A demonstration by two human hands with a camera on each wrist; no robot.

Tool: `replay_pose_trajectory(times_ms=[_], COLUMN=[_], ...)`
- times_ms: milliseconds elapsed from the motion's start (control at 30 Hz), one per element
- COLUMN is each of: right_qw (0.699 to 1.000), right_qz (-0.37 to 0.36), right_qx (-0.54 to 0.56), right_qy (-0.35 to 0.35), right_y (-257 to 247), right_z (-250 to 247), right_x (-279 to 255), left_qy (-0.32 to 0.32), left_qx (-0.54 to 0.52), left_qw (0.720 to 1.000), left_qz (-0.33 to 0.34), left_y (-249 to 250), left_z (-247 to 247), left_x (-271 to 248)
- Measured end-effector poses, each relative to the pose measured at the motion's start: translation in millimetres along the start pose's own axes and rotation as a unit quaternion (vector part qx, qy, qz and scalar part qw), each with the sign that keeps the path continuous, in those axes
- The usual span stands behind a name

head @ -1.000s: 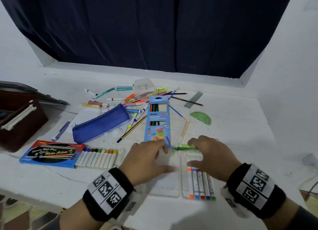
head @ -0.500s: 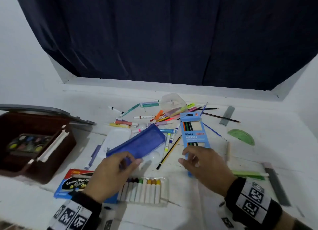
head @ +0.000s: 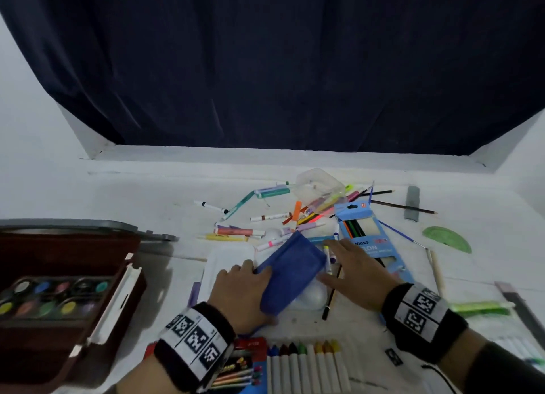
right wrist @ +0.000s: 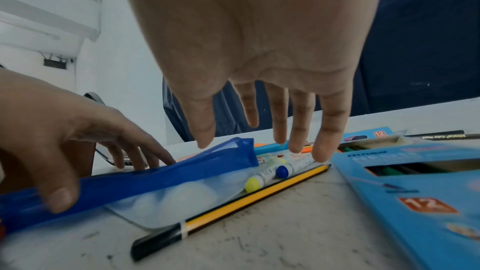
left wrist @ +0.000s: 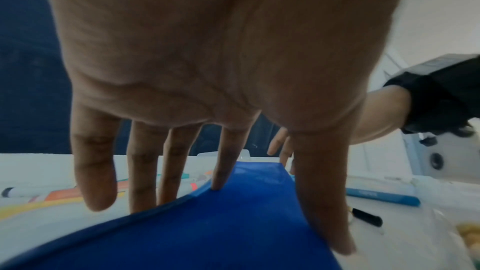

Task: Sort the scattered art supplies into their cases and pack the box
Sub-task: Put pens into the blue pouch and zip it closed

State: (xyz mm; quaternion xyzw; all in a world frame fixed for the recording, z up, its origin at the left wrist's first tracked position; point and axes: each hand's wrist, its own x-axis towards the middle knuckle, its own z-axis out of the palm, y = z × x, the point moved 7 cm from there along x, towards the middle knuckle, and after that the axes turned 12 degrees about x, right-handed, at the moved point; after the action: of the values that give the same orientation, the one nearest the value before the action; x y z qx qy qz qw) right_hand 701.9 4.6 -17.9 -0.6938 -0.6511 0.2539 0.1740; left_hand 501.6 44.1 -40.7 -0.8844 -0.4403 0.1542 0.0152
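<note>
The white counter (head: 368,328) carries the scatter; at its left edge sits the brown box (head: 59,328) with paint pans showing; in the middle lies the blue pouch (head: 290,271), one end propped up on a clear palette (right wrist: 182,198). The left hand (head: 239,296) grips the pouch's near end, thumb on one edge, fingers across the other; the right hand (head: 354,272) hovers open, fingers straight, just above the far end. The pouch looks light, soft and limp, likely to sag; best taken at both ends. The right wrist view alone shows the markers (right wrist: 270,174) and yellow pencil (right wrist: 233,208) tucked beside and under it; the head view alone shows the box.
</note>
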Motion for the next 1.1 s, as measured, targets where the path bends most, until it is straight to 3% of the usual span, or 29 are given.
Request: replay_pose_trajectory(times_ms=[267,467,633,767,833,1000,1100], right_qw=[0.998,0.991,0.978,0.974,0.978,0.994,0.993], right_qz=[-0.017,-0.105,-0.157,-0.177,-0.161,-0.098,-0.057], right_qx=[0.055,0.068,0.093,0.085,0.084,0.055,0.094], right_qy=[0.023,0.054,0.103,0.116,0.102,-0.019,-0.052], right_y=[-12,-30,-39,-35,-31,-31,-32], right_z=[9,12,6,5,5,16,16], right_x=[5,-14,-39,-56,-61,-68,-68], left_qy=[0.091,0.163,0.228,0.206,0.181,0.142,0.107], left_qx=[-0.018,-0.069,-0.103,-0.135,-0.149,-0.253,-0.307], left_qw=[0.995,0.981,0.965,0.965,0.971,0.957,0.945], left_qz=[0.037,0.076,0.078,0.085,0.039,-0.006,0.043], left_y=[-9,-9,-38,-51,-60,-68,-58], left_z=[-20,-38,-28,-21,-17,-3,2], left_x=[-10,-35,-48,-58,-62,-67,-67])
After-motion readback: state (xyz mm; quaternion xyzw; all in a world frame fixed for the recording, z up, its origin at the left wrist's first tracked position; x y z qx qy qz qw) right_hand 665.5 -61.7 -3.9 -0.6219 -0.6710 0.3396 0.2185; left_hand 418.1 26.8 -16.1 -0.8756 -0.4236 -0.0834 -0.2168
